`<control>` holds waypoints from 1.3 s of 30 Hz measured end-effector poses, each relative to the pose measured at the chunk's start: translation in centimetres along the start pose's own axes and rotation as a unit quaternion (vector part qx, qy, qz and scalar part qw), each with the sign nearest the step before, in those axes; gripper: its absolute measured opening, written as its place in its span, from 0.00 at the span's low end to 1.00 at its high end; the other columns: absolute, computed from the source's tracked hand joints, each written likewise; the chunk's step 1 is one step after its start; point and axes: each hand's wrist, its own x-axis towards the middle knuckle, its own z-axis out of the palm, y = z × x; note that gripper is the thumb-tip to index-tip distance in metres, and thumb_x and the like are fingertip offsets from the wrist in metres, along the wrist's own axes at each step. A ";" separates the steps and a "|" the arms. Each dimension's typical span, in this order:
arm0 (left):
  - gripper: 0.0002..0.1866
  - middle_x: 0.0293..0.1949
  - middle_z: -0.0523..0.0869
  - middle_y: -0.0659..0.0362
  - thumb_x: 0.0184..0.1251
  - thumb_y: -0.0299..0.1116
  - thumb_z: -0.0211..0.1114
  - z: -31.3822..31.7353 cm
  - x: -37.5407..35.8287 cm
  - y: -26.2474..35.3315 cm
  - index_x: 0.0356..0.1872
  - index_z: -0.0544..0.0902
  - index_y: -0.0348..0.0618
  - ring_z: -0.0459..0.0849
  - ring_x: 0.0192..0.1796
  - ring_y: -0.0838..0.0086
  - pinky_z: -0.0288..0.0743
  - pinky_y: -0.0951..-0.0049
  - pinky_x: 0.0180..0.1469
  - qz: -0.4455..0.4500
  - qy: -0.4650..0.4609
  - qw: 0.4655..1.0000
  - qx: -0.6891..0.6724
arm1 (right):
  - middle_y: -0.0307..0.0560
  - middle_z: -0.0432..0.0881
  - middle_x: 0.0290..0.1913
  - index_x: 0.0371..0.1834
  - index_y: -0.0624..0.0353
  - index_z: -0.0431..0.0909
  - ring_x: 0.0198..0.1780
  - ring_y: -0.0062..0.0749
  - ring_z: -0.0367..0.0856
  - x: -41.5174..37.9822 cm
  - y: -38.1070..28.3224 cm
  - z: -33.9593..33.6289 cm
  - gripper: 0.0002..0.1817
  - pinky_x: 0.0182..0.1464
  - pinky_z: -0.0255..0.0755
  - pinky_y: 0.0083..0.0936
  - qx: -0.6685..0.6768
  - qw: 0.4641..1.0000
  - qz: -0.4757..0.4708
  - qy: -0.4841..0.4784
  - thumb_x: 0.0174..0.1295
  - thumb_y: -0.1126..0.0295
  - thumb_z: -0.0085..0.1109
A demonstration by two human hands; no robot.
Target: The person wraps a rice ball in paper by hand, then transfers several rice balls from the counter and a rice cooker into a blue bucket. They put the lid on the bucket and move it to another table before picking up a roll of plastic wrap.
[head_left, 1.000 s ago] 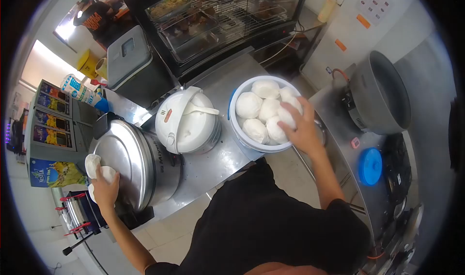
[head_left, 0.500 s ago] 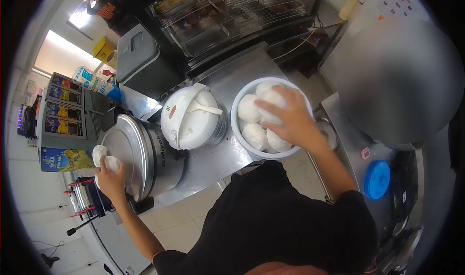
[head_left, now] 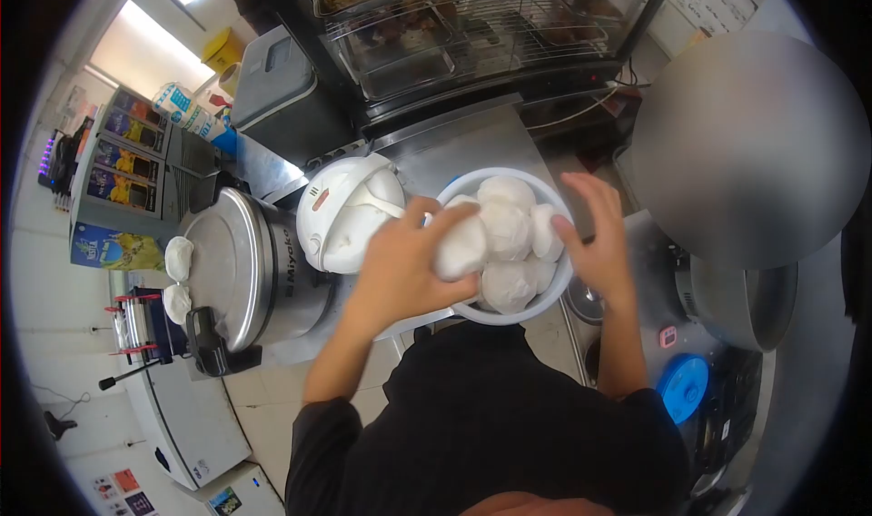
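Note:
My left hand (head_left: 404, 266) is closed around a white wrapped bundle (head_left: 461, 246), over the left side of a white round tub (head_left: 495, 318). Several similar rounded white bundles (head_left: 505, 228) are heaped in the tub, partly hidden by the held one. On the tub's right, my right hand (head_left: 599, 243) is open, fingers spread and curved, holding nothing, close to the rim. Another white bundle (head_left: 179, 259) and a second bundle (head_left: 177, 304) rest at the left edge of the large steel cooker's lid (head_left: 227, 253).
A white rice cooker (head_left: 350, 216) with a light-coloured paddle on its lid stands between the steel cooker and tub. Behind is a glass food warmer (head_left: 454, 53). On the right are a blue lid (head_left: 683, 387) and a metal pot (head_left: 754, 307). Drink boxes (head_left: 123, 189) stand left.
My left hand has moved right from the steel cooker's lid to the tub, with a bundle in it. My right hand has shifted from the bundles to the tub's right side.

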 end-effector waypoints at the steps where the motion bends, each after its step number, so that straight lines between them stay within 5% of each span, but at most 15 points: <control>1: 0.36 0.56 0.84 0.49 0.47 0.44 0.78 1.7 0.2 -0.4 0.64 0.86 0.54 0.89 0.47 0.48 0.83 0.53 0.52 -0.001 -0.017 1.000 0.023 | 0.57 0.79 0.67 0.69 0.58 0.80 0.71 0.55 0.72 0.1 0.3 -0.3 0.29 0.75 0.65 0.45 0.001 1.000 0.004 0.009 0.65 0.65 0.74; 6: 0.39 0.62 0.82 0.48 0.46 0.41 0.76 5.7 -2.2 -3.1 0.68 0.83 0.57 0.83 0.59 0.47 0.77 0.50 0.64 -0.046 -0.007 0.998 -0.040 | 0.56 0.80 0.65 0.68 0.59 0.81 0.69 0.54 0.74 -0.5 1.0 -0.7 0.28 0.74 0.66 0.44 0.006 0.999 0.035 -0.006 0.64 0.66 0.74; 12: 0.45 0.70 0.78 0.44 0.47 0.39 0.75 7.8 -3.2 -2.7 0.75 0.77 0.49 0.75 0.70 0.42 0.67 0.46 0.74 -0.009 0.084 0.995 0.047 | 0.56 0.81 0.64 0.67 0.57 0.82 0.68 0.54 0.74 2.0 0.7 0.0 0.27 0.72 0.68 0.44 0.015 0.995 -0.021 -0.097 0.63 0.68 0.74; 17: 0.51 0.76 0.73 0.40 0.52 0.42 0.76 11.2 -4.1 -4.8 0.81 0.68 0.40 0.69 0.79 0.41 0.59 0.43 0.82 -0.048 0.153 0.979 -0.127 | 0.57 0.81 0.62 0.66 0.59 0.82 0.64 0.55 0.78 8.1 -5.0 2.4 0.28 0.69 0.71 0.44 0.012 0.971 -0.177 -0.161 0.59 0.73 0.74; 18: 0.50 0.77 0.71 0.39 0.55 0.43 0.77 11.0 -4.3 -4.5 0.81 0.67 0.39 0.69 0.79 0.42 0.60 0.45 0.82 -0.041 0.171 0.982 -0.074 | 0.58 0.81 0.62 0.66 0.59 0.82 0.64 0.56 0.78 9.9 -7.6 3.5 0.28 0.69 0.72 0.43 0.032 0.957 -0.221 -0.185 0.59 0.73 0.74; 22: 0.42 0.75 0.76 0.42 0.61 0.41 0.79 6.6 -7.7 -4.3 0.76 0.73 0.40 0.77 0.73 0.46 0.70 0.51 0.75 -0.023 0.245 0.961 -0.126 | 0.59 0.80 0.62 0.68 0.59 0.80 0.63 0.57 0.79 15.7 -17.4 10.3 0.29 0.68 0.73 0.44 0.092 0.863 -0.408 -0.282 0.61 0.72 0.73; 25: 0.32 0.64 0.86 0.48 0.64 0.39 0.79 -2.5 -14.1 -5.2 0.68 0.81 0.41 0.87 0.60 0.56 0.79 0.58 0.64 -0.157 0.230 0.953 -0.122 | 0.60 0.78 0.63 0.73 0.55 0.75 0.65 0.59 0.78 18.9 -25.1 20.8 0.33 0.69 0.74 0.46 0.094 0.782 -0.507 -0.351 0.63 0.68 0.71; 26: 0.29 0.58 0.89 0.51 0.64 0.39 0.79 -5.1 -16.4 -6.3 0.65 0.83 0.41 0.89 0.55 0.60 0.81 0.61 0.60 -0.176 0.299 0.933 -0.092 | 0.59 0.78 0.65 0.76 0.51 0.74 0.67 0.58 0.78 19.3 -27.4 25.7 0.35 0.71 0.74 0.46 0.091 0.765 -0.555 -0.314 0.63 0.67 0.71; 29: 0.26 0.48 0.90 0.51 0.61 0.39 0.81 -12.9 -22.9 -11.5 0.59 0.86 0.41 0.90 0.46 0.60 0.84 0.63 0.51 -0.232 0.450 0.860 0.067 | 0.66 0.68 0.77 0.81 0.31 0.70 0.75 0.66 0.71 19.4 -35.0 40.2 0.44 0.75 0.71 0.53 0.067 0.751 -0.573 -0.322 0.58 0.56 0.78; 31: 0.28 0.51 0.90 0.48 0.60 0.43 0.81 -17.5 -25.8 -14.5 0.60 0.85 0.42 0.91 0.50 0.56 0.84 0.59 0.54 -0.341 0.477 0.802 0.116 | 0.72 0.62 0.81 0.82 0.24 0.68 0.78 0.72 0.66 18.4 -39.1 48.8 0.52 0.75 0.69 0.58 0.041 0.781 -0.524 -0.339 0.49 0.49 0.84; 33: 0.36 0.57 0.88 0.44 0.59 0.50 0.81 -21.0 -28.2 -18.7 0.65 0.82 0.43 0.88 0.57 0.51 0.82 0.53 0.60 -0.408 0.443 0.756 0.256 | 0.64 0.69 0.81 0.80 0.31 0.72 0.76 0.65 0.72 17.4 -42.4 52.9 0.53 0.75 0.71 0.54 -0.096 0.777 -0.497 -0.375 0.45 0.48 0.84; 35: 0.47 0.66 0.84 0.41 0.57 0.57 0.81 -23.5 -31.0 -24.7 0.74 0.76 0.43 0.83 0.66 0.46 0.78 0.52 0.68 -0.407 0.376 0.767 0.325 | 0.55 0.83 0.71 0.73 0.35 0.80 0.71 0.55 0.81 17.8 -44.4 55.2 0.49 0.72 0.75 0.50 -0.080 0.713 -0.494 -0.491 0.39 0.49 0.85; 36: 0.52 0.64 0.84 0.39 0.57 0.63 0.79 -24.5 -31.7 -27.5 0.77 0.72 0.41 0.82 0.66 0.42 0.77 0.47 0.67 -0.415 0.338 0.785 0.313 | 0.48 0.90 0.61 0.67 0.39 0.85 0.65 0.48 0.86 17.2 -44.4 54.9 0.45 0.69 0.78 0.45 -0.056 0.743 -0.472 -0.471 0.37 0.51 0.85; 37: 0.54 0.67 0.82 0.37 0.57 0.66 0.79 -25.4 -31.9 -29.0 0.78 0.72 0.41 0.80 0.69 0.41 0.77 0.48 0.69 -0.430 0.303 0.804 0.276 | 0.50 0.89 0.62 0.68 0.40 0.85 0.64 0.50 0.87 16.8 -43.9 56.2 0.48 0.66 0.80 0.46 -0.028 0.743 -0.531 -0.407 0.32 0.55 0.86; 39: 0.52 0.63 0.86 0.37 0.54 0.66 0.80 -25.3 -32.1 -32.7 0.76 0.75 0.44 0.86 0.65 0.42 0.79 0.48 0.66 -0.407 0.257 0.848 0.221 | 0.53 0.90 0.59 0.68 0.42 0.86 0.63 0.51 0.88 17.2 -42.8 52.9 0.47 0.64 0.81 0.47 -0.047 0.716 -0.517 -0.467 0.33 0.55 0.84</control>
